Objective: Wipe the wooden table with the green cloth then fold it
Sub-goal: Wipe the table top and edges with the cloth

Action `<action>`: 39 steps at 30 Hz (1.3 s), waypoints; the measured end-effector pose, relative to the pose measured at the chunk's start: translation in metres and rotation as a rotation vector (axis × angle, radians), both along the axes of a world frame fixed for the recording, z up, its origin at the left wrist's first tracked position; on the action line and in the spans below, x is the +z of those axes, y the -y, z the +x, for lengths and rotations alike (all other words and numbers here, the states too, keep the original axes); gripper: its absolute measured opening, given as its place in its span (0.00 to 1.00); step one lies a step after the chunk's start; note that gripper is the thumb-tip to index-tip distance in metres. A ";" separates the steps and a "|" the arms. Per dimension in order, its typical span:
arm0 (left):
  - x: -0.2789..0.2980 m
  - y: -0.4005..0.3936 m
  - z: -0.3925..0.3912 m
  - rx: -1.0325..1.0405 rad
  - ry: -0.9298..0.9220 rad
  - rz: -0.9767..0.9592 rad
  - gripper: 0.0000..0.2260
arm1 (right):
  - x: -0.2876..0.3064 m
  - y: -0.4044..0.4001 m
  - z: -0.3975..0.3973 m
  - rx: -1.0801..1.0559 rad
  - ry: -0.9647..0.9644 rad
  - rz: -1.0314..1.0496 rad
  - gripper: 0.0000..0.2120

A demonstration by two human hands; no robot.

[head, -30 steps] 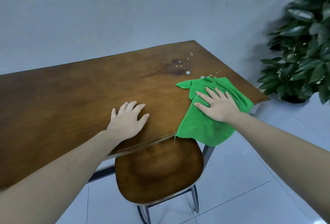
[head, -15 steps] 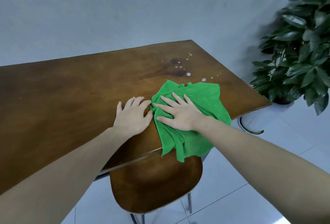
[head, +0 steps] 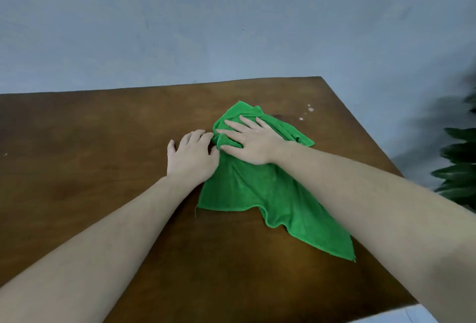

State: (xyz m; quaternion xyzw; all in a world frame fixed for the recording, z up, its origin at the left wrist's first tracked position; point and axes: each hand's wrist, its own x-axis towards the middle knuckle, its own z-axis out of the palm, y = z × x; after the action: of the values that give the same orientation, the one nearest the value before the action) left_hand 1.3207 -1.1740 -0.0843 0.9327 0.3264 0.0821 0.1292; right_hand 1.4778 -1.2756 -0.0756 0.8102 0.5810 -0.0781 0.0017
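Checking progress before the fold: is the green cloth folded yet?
No. The green cloth lies rumpled and spread, corners trailing, under the right hand.

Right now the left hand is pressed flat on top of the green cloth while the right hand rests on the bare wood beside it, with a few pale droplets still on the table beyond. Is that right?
The hands are swapped. In the head view the right hand presses flat on the green cloth, and the left hand rests on the bare wooden table beside it. The pale droplets beyond are there as stated.
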 end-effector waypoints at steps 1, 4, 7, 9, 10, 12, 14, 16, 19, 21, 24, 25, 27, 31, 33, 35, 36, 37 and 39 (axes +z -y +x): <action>0.000 -0.004 0.013 0.031 0.004 -0.010 0.22 | 0.000 -0.012 0.015 0.019 -0.001 0.007 0.29; 0.000 -0.013 0.044 0.129 0.045 -0.009 0.22 | -0.001 -0.049 0.055 0.080 0.000 0.008 0.29; 0.000 -0.020 0.068 0.207 0.036 -0.023 0.25 | -0.001 -0.088 0.086 0.158 0.011 0.000 0.29; 0.000 -0.025 0.076 0.235 0.045 -0.041 0.27 | -0.001 -0.115 0.103 0.219 0.020 -0.001 0.28; -0.001 -0.027 0.078 0.241 0.061 -0.038 0.27 | -0.001 -0.127 0.109 0.244 0.022 -0.004 0.29; -0.004 -0.028 0.077 0.245 0.095 -0.020 0.28 | 0.000 -0.149 0.120 0.274 0.017 -0.012 0.31; -0.006 -0.028 0.076 0.240 0.107 -0.008 0.26 | 0.002 -0.162 0.132 0.278 -0.004 -0.013 0.33; -0.006 -0.028 0.076 0.230 0.070 0.008 0.25 | 0.002 -0.166 0.145 0.281 -0.015 0.003 0.33; -0.007 -0.028 0.078 0.224 0.021 0.029 0.24 | -0.001 -0.155 0.171 0.277 -0.017 0.019 0.34; -0.007 -0.027 0.078 0.224 0.015 0.035 0.23 | -0.002 -0.139 0.189 0.264 -0.014 0.016 0.35; -0.005 -0.026 0.076 0.212 -0.007 0.040 0.23 | -0.002 -0.106 0.215 0.213 -0.007 0.023 0.38; -0.005 -0.026 0.076 0.207 -0.017 0.044 0.23 | -0.003 -0.094 0.223 0.177 -0.002 0.027 0.37; -0.003 -0.026 0.077 0.206 -0.032 0.043 0.24 | -0.003 -0.071 0.236 0.086 0.005 0.033 0.33; -0.001 -0.025 0.078 0.209 -0.051 0.028 0.24 | -0.002 -0.039 0.244 -0.095 0.002 -0.014 0.34; 0.000 -0.024 0.078 0.205 -0.058 0.019 0.24 | -0.001 -0.026 0.233 -0.189 -0.016 -0.043 0.36; 0.001 -0.023 0.079 0.203 -0.061 0.013 0.24 | 0.002 -0.013 0.213 -0.247 -0.039 -0.055 0.40; 0.001 -0.023 0.078 0.204 -0.061 0.013 0.24 | 0.003 -0.005 0.200 -0.248 -0.042 -0.061 0.42; 0.001 -0.023 0.078 0.205 -0.058 0.012 0.24 | 0.004 0.003 0.187 -0.236 -0.037 -0.068 0.43; 0.002 -0.022 0.077 0.200 -0.057 0.010 0.24 | 0.004 0.021 0.159 -0.195 -0.012 -0.079 0.43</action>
State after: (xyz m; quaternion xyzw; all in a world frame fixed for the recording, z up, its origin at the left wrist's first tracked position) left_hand 1.3981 -1.1518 -0.0820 0.8980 0.4213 0.0694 0.1064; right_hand 1.6369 -1.2965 -0.0716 0.8617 0.4958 -0.1054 0.0225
